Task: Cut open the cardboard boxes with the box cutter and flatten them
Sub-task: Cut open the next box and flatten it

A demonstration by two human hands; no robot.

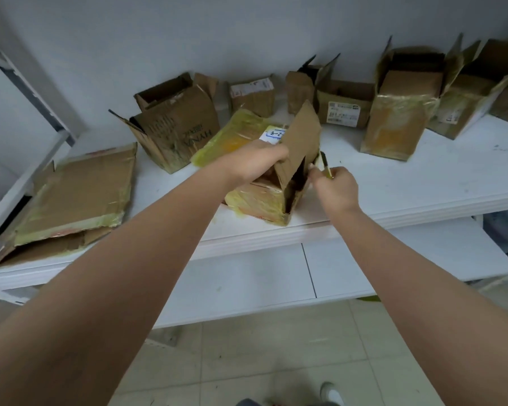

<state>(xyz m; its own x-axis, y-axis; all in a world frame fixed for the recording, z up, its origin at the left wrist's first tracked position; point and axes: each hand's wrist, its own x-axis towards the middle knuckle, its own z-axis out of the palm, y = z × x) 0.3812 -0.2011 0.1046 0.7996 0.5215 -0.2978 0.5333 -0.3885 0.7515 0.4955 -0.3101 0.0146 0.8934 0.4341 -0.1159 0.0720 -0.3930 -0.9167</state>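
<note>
— Two hands are on one box. The right hand (336, 184) is clenched round the box cutter (325, 164), whose yellow-and-dark body pokes out above the knuckles, right against the box's right-hand wall. The left hand (254, 162) grips the raised cardboard flap (302, 139) of the tape-wrapped box (261, 200), which sits near the front edge of the white shelf (423, 183).

— What worries you?

— Those hands are close together. If the cutter slips off the glossy yellow tape, it could jump towards the left fingers holding the flap. The box is also light and close to the shelf's front edge, so a hard pull could drag it off.

— Can you see the blade?

— No. The tip is hidden between the right hand and the cardboard, so I cannot tell whether the blade is out or where it bites. The left fingertips vanish behind the flap too.

— And farther out?

— A flattened box pile (74, 197) lies at the shelf's left end, overhanging the front edge a little. Open boxes (399, 112) stand along the back by the wall; the one printed box (173, 124) is behind the left hand. The far right box is cut off by the frame, and the labels are too blurred to read.
</note>
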